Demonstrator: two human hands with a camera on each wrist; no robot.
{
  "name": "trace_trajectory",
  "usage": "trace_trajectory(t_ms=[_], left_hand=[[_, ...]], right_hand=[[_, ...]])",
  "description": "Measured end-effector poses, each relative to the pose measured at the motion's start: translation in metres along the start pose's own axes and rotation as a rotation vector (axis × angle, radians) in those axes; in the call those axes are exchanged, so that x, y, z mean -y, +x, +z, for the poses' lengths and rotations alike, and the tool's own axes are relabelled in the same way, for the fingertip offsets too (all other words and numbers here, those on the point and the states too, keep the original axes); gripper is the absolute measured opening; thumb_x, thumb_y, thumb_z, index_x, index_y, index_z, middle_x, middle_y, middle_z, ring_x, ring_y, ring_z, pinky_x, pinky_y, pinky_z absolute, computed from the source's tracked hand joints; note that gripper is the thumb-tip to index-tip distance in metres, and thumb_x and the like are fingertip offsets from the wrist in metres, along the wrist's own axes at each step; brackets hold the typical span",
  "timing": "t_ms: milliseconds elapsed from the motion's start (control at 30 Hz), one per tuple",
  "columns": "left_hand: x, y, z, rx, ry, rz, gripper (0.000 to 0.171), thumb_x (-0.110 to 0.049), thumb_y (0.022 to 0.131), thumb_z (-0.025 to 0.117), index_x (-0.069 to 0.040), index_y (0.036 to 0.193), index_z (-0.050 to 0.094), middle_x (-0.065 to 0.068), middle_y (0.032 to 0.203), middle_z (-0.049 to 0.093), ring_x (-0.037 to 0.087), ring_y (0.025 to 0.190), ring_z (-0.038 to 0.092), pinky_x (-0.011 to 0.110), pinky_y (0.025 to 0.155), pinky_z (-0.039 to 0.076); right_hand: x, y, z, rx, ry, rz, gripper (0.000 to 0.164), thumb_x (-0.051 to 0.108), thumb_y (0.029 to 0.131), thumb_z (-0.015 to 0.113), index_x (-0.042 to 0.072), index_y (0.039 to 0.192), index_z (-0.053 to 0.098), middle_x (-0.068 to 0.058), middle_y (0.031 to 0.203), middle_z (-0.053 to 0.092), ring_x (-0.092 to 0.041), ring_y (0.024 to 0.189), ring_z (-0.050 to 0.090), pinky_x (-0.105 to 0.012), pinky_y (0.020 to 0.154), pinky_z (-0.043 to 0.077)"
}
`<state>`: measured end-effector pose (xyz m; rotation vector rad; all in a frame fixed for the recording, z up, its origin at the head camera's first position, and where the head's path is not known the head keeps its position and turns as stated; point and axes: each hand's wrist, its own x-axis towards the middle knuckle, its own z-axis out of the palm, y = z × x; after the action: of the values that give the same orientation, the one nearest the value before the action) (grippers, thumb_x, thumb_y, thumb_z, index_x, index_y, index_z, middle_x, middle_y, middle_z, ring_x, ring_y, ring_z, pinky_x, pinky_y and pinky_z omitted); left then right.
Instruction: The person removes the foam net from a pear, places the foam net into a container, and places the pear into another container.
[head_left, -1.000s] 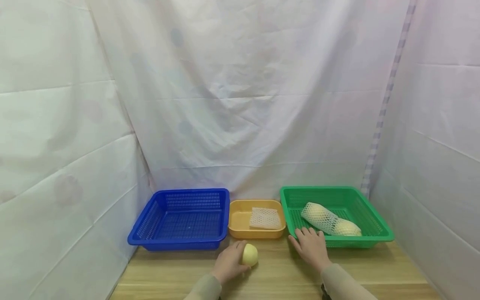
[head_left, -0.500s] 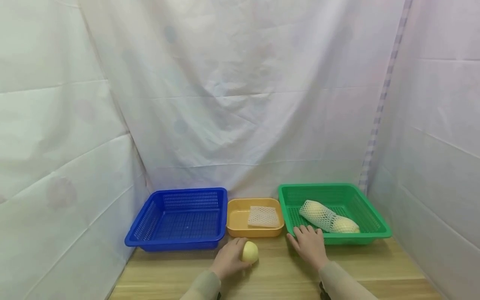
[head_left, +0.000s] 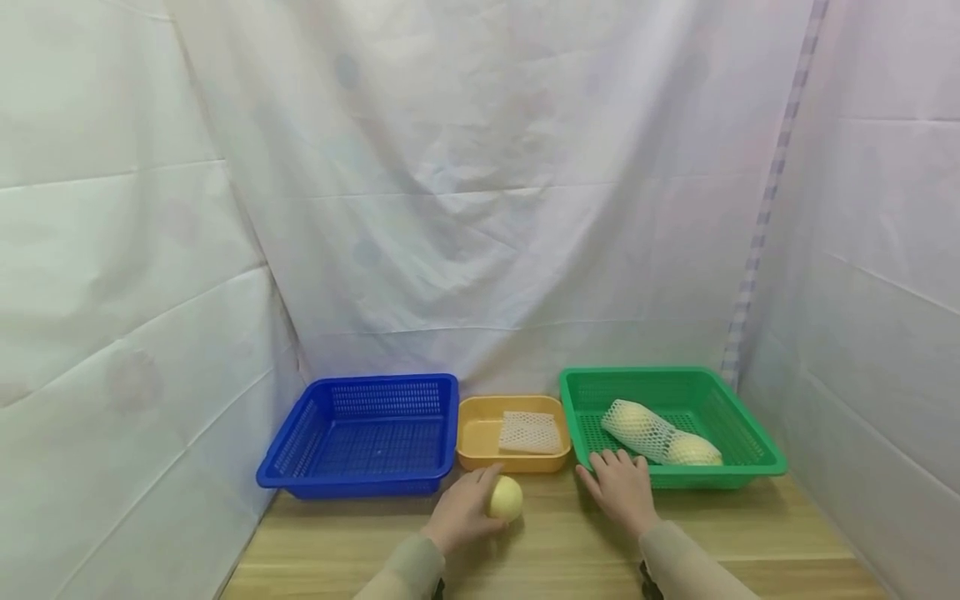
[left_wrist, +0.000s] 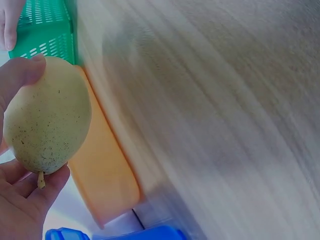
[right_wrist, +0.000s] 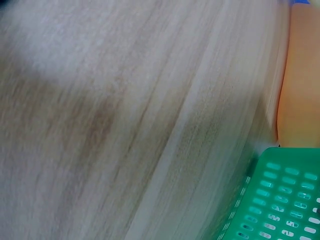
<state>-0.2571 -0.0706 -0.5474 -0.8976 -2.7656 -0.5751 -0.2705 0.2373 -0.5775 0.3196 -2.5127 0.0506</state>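
A pale yellow pear (head_left: pixel 506 499) is held in my left hand (head_left: pixel 463 510), in front of the orange tray (head_left: pixel 480 465). In the left wrist view, the thumb presses one end of the pear (left_wrist: pixel 55 115), with fingers at its speckled stem end. My right hand (head_left: pixel 622 493) rests on the front left rim of the green basket (head_left: pixel 720 477), its fingers loosely extended over the edge. Two pears (head_left: pixel 693 451) in white foam nets (head_left: pixel 660 439) lie inside that basket. The right wrist view shows no hand, only table, basket side and tray.
A blue basket (head_left: pixel 356 485) stands left of the orange tray, which holds flat white foam netting (head_left: pixel 529 433). All three containers stand along the back of the wooden table (head_left: pixel 555 550). White curtains (head_left: pixel 480 208) hang behind and on both sides.
My left hand has moved slightly right and away from me, carrying the pear along. The right hand stays on the green basket's rim.
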Motion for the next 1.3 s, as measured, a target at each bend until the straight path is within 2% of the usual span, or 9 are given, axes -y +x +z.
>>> trace_trajectory(t_ms=[233, 667, 800, 933, 1067, 1300], left_hand=[[-0.004, 0.003, -0.013, -0.003, 0.023, 0.015, 0.084, -0.040, 0.070, 0.085, -0.016, 0.141, 0.046, 0.006, 0.124, 0.061, 0.021, 0.108, 0.059, 0.038, 0.087, 0.051], [-0.010, 0.012, -0.033, -0.046, 0.089, 0.084, 0.082, -0.037, 0.069, 0.085, -0.018, 0.139, 0.047, 0.004, 0.116, 0.063, 0.018, 0.098, 0.061, 0.035, 0.078, 0.053], [-0.009, 0.014, -0.043, -0.042, 0.101, 0.081, 0.082, -0.038, 0.070, 0.084, -0.015, 0.140, 0.047, 0.006, 0.120, 0.062, 0.020, 0.102, 0.061, 0.036, 0.080, 0.053], [-0.008, 0.016, -0.053, -0.036, 0.075, 0.056, 0.083, -0.037, 0.070, 0.083, -0.015, 0.141, 0.046, 0.007, 0.124, 0.060, 0.022, 0.107, 0.060, 0.038, 0.083, 0.052], [-0.005, 0.017, -0.061, -0.056, 0.049, 0.041, 0.082, -0.036, 0.070, 0.084, -0.014, 0.140, 0.047, 0.007, 0.122, 0.061, 0.022, 0.105, 0.060, 0.039, 0.083, 0.052], [0.004, 0.019, -0.071, -0.108, 0.086, 0.076, 0.080, -0.037, 0.070, 0.085, -0.012, 0.137, 0.049, 0.007, 0.118, 0.062, 0.022, 0.101, 0.061, 0.040, 0.080, 0.053]], right_hand=[[0.001, 0.001, -0.001, 0.051, 0.003, 0.026, 0.027, 0.046, 0.090, 0.063, 0.019, 0.089, 0.062, 0.001, 0.078, 0.056, -0.020, 0.067, 0.044, -0.040, 0.059, 0.030], [0.000, -0.002, 0.000, 0.024, -0.004, 0.014, 0.028, 0.046, 0.089, 0.064, 0.019, 0.090, 0.064, 0.001, 0.078, 0.056, -0.019, 0.066, 0.044, -0.040, 0.058, 0.030], [0.001, -0.001, 0.000, 0.008, -0.011, 0.005, 0.029, 0.047, 0.089, 0.063, 0.018, 0.089, 0.064, 0.001, 0.077, 0.055, -0.019, 0.065, 0.043, -0.039, 0.058, 0.030], [0.002, 0.000, 0.000, 0.012, -0.003, 0.007, 0.028, 0.046, 0.089, 0.065, 0.018, 0.090, 0.064, 0.001, 0.077, 0.056, -0.020, 0.065, 0.044, -0.040, 0.058, 0.031], [0.002, 0.000, -0.001, 0.017, 0.002, 0.009, 0.029, 0.047, 0.089, 0.064, 0.018, 0.090, 0.064, 0.001, 0.076, 0.055, -0.019, 0.065, 0.043, -0.040, 0.058, 0.031], [0.002, -0.001, -0.001, 0.007, 0.003, 0.008, 0.028, 0.045, 0.088, 0.066, 0.018, 0.092, 0.065, 0.001, 0.077, 0.056, -0.019, 0.065, 0.043, -0.040, 0.058, 0.031]])
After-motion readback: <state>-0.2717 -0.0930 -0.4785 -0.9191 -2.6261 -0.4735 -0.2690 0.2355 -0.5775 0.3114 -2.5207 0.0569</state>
